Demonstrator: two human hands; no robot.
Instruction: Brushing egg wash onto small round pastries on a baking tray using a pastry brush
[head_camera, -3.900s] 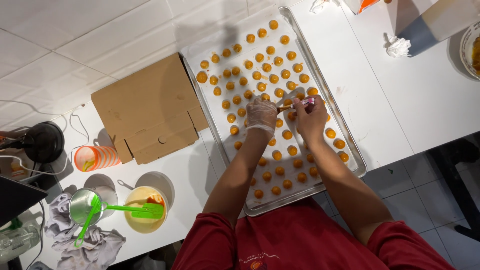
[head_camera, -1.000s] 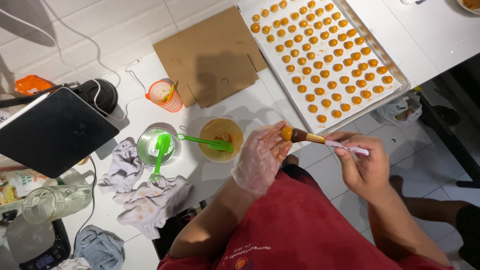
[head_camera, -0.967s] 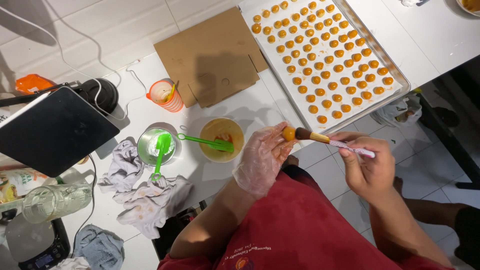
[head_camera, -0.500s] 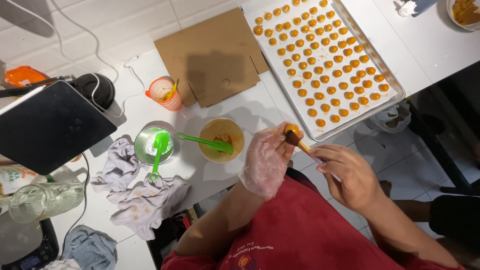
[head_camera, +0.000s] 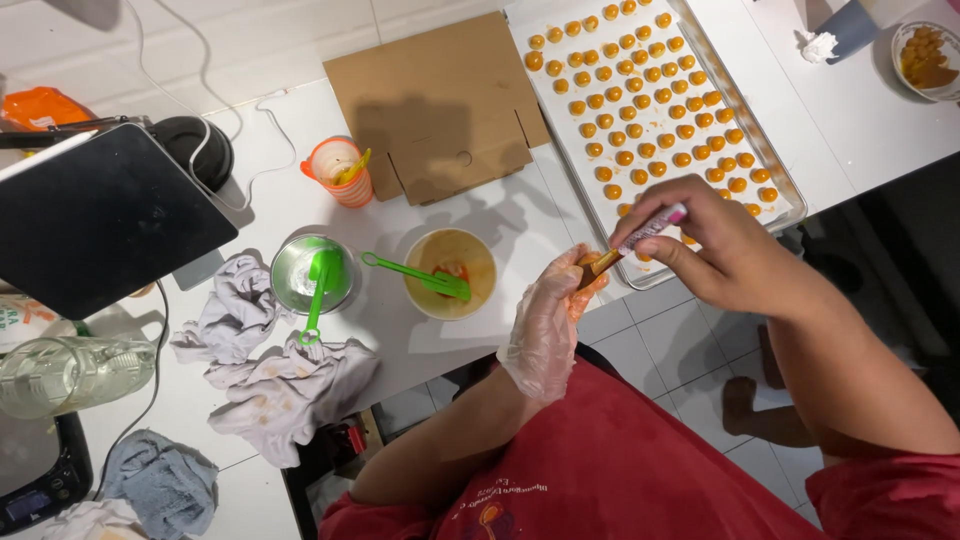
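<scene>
Worktop (head_camera: 300, 210), white, carries everything, largest first. Dark tablet-like slab (head_camera: 95, 225) at left, lying flat, cable running off behind it. Baking tray (head_camera: 790, 200) at upper right, lined w/ pale paper and filled w/ rows of small orange-yellow pastry balls (head_camera: 640, 100), evenly spaced, not touching; near corner of tray overhangs worktop edge next to the hands. Flattened cardboard (head_camera: 440, 105) lies just left of tray. Crumpled stained cloths (head_camera: 270, 360) sit at front edge by the bowls, prob. for wiping. Cream bowl (head_camera: 450, 275) w/ orange-yellow residue holds a green spoon (head_camera: 420, 277) resting across its rim; steel bowl (head_camera: 300, 272) beside it holds a 2nd green utensil. Orange cup (head_camera: 340, 172) stands behind them.

Left hand (head_camera: 545, 320), in thin clear glove, is cupped w/ fingers curled up around the bristle end of a pastry brush (head_camera: 630, 240); whether it pinches anything else, cannot tell. Right hand (head_camera: 725, 240), bare, is closed around brush handle in a pencil-like pinch, bristles angled down into the gloved palm. Brush sits between both hands, just off worktop edge, near tray corner.
</scene>
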